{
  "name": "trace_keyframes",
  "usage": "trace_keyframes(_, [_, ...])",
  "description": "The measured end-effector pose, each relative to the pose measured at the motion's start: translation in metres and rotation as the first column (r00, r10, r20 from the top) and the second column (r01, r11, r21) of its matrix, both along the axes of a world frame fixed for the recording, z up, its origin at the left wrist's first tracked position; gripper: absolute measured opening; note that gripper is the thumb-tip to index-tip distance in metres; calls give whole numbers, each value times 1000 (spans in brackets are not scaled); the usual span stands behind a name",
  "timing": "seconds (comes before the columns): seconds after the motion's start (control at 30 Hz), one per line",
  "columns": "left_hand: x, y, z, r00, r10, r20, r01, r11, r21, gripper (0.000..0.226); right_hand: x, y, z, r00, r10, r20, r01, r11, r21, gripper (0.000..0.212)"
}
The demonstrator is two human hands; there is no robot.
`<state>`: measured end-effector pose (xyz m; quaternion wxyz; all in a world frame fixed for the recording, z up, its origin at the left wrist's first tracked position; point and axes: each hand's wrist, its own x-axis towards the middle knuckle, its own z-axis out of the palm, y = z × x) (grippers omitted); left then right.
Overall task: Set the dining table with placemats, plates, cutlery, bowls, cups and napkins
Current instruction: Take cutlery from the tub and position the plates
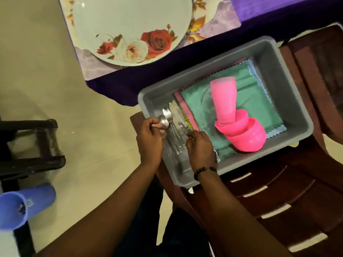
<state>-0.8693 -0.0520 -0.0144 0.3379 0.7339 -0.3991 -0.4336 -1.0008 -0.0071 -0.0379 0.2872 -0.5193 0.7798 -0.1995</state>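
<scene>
A grey tub (pixel 289 93) sits on a wooden chair seat. At its left end lies a pile of steel cutlery (pixel 175 127): forks, knives and spoons. My left hand (pixel 150 141) pinches a spoon (pixel 164 123) by its bowl above the pile. My right hand (pixel 200 147) has its fingertips curled onto the cutlery handles; I cannot tell which piece it holds. Folded napkins (pixel 196 101), green on top, line the tub. On them lie a pink cup (pixel 223 101) on its side and two nested pink bowls (pixel 245 134). A rose-patterned plate (pixel 130 25) rests on a lilac placemat (pixel 220 25).
The table wears a dark purple cloth (pixel 130 84) just beyond the tub. The wooden chair (pixel 278 201) extends to the right and front. A blue cup (pixel 24 206) sits at lower left by a dark chair frame (pixel 37 154). Pale floor lies to the left.
</scene>
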Motion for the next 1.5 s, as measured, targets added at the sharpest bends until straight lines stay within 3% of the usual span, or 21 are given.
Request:
trace_keyframes(0.2, [20,-1,3,997,29,-74,-26,999,45,23,35,-34,-21,997,48,-66,-42,994,100,25])
trace_keyframes(0.37, [23,-5,2,998,-11,-56,13,999,35,20,48,-60,-37,998,-57,-36,62,988,140,28])
trace_keyframes(0.5, [27,-8,-2,997,-35,-64,39,998,54,20,56,-69,-46,991,-39,-125,65,974,217,24])
trace_keyframes(0.73, [31,-10,-1,993,-68,-94,76,994,79,21,60,-66,-56,973,-197,-124,218,957,191,15])
trace_keyframes(0.9, [32,-12,0,991,-70,-111,81,992,96,23,70,-63,-56,940,-48,-339,85,992,94,15])
trace_keyframes(1.1, [33,-13,-1,991,-72,-113,84,991,103,20,72,-65,-60,868,37,-496,54,984,168,11])
trace_keyframes(1.33, [36,-16,-3,989,-99,-111,113,986,125,19,63,-75,-66,855,153,-496,-17,963,267,18])
trace_keyframes(1.5, [36,-16,1,984,-99,-148,119,985,128,19,58,-66,-66,910,128,-395,-37,972,231,27])
